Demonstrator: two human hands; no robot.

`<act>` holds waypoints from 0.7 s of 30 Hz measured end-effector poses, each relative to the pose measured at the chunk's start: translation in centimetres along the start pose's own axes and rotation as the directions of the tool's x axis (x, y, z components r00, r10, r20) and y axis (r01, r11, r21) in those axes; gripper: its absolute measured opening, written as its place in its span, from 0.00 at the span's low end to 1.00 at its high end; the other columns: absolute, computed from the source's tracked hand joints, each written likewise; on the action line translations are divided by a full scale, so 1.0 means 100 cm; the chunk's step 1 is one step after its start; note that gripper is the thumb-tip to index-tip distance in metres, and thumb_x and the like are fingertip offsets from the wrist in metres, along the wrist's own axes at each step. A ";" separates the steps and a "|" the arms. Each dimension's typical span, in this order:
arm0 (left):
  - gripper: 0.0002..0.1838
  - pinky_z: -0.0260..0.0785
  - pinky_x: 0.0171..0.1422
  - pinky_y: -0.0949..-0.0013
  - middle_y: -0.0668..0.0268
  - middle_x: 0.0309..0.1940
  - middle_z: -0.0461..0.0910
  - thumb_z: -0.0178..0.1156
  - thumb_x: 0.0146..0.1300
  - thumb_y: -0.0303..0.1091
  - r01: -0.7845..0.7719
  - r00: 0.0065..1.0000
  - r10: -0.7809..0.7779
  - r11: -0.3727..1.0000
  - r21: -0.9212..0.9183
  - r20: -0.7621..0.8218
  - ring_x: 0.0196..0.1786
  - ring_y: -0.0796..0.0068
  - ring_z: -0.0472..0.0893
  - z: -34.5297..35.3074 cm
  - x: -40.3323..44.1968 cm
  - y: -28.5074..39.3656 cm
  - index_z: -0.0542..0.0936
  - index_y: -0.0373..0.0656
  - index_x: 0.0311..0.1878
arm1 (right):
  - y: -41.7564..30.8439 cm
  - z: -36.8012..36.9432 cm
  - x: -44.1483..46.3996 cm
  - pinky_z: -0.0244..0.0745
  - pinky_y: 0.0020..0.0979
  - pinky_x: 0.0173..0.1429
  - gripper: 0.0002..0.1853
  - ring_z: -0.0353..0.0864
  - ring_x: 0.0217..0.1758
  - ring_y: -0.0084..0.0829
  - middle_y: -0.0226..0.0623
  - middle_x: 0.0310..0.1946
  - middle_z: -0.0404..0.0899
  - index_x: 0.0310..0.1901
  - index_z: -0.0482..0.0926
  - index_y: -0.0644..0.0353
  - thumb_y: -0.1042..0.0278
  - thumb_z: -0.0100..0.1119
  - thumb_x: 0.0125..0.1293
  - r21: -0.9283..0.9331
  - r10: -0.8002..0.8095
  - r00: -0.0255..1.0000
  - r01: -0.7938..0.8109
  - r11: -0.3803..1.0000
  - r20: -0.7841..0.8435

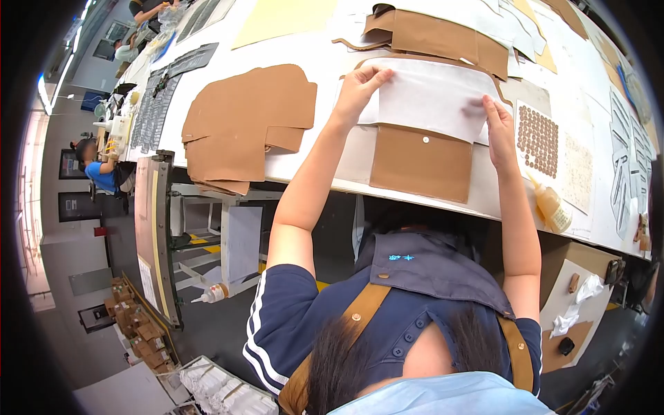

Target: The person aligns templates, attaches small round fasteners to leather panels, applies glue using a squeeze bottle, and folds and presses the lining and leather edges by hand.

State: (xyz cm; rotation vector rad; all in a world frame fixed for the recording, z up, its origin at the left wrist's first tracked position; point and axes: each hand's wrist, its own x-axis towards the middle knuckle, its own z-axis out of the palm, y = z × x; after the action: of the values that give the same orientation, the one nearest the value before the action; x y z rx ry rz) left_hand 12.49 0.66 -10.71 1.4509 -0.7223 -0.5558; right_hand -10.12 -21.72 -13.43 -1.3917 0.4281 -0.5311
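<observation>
A white sheet (432, 93), paper or thin lining, stretches between my hands over a brown leather-like panel. Its upper left corner is pinched in my left hand (361, 88), thumb against fingers. On the other side my right hand (499, 128) pinches the sheet's right edge. Below the sheet, the brown panel's lower part (422, 169) reaches the table's front edge and bears a small round white dot (426, 140). Brown edging shows along the sheet's top and right. Whether the sheet is fixed to the panel I cannot tell.
Stacked brown panels (245, 121) lie to the left, and more brown pieces (436, 38) lie beyond my hands. At right are a sheet of brown discs (538, 140) and a yellowish glue bottle (551, 209). Another bottle (213, 293) sits low left. A person in blue (102, 173) sits far left.
</observation>
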 end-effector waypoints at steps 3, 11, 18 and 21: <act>0.12 0.72 0.58 0.74 0.71 0.40 0.87 0.67 0.73 0.39 0.016 0.999 -0.015 0.999 0.040 -0.044 0.47 0.83 0.81 -0.003 -0.003 -0.001 0.88 0.39 0.46 | 0.004 -0.008 0.000 0.71 0.24 0.62 0.18 0.83 0.50 0.18 0.31 0.44 0.89 0.50 0.88 0.61 0.55 0.54 0.82 -0.009 -0.011 1.000 0.011 1.000 -0.013; 0.11 0.72 0.59 0.73 0.67 0.41 0.89 0.66 0.72 0.34 -0.154 0.986 0.165 0.936 0.317 -0.009 0.47 0.79 0.82 -0.004 -0.048 0.028 0.88 0.36 0.48 | -0.022 -0.004 -0.036 0.72 0.27 0.64 0.14 0.83 0.52 0.22 0.32 0.46 0.88 0.50 0.86 0.66 0.64 0.56 0.80 -0.063 -0.093 0.993 0.098 0.993 0.077; 0.07 0.71 0.56 0.66 0.69 0.37 0.87 0.73 0.59 0.23 -0.359 0.918 0.389 0.735 0.576 0.077 0.44 0.70 0.82 -0.005 -0.111 0.030 0.87 0.45 0.39 | -0.028 -0.005 -0.097 0.73 0.31 0.61 0.07 0.83 0.51 0.28 0.32 0.43 0.88 0.47 0.86 0.62 0.77 0.64 0.70 -0.434 -0.235 0.957 0.288 0.854 0.172; 0.11 0.69 0.57 0.63 0.72 0.38 0.86 0.74 0.53 0.23 -0.443 0.876 0.447 0.599 0.668 0.180 0.47 0.67 0.81 -0.006 -0.136 0.021 0.85 0.49 0.38 | -0.024 -0.006 -0.115 0.71 0.35 0.62 0.10 0.82 0.53 0.37 0.33 0.43 0.87 0.44 0.85 0.59 0.82 0.66 0.62 -0.590 -0.343 0.889 0.457 0.666 0.301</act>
State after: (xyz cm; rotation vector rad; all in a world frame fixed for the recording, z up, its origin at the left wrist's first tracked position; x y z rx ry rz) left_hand 3.54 11.14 -10.05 1.8580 -1.3441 0.1618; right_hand -20.03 -15.66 -11.45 -2.2283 0.1546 -0.6509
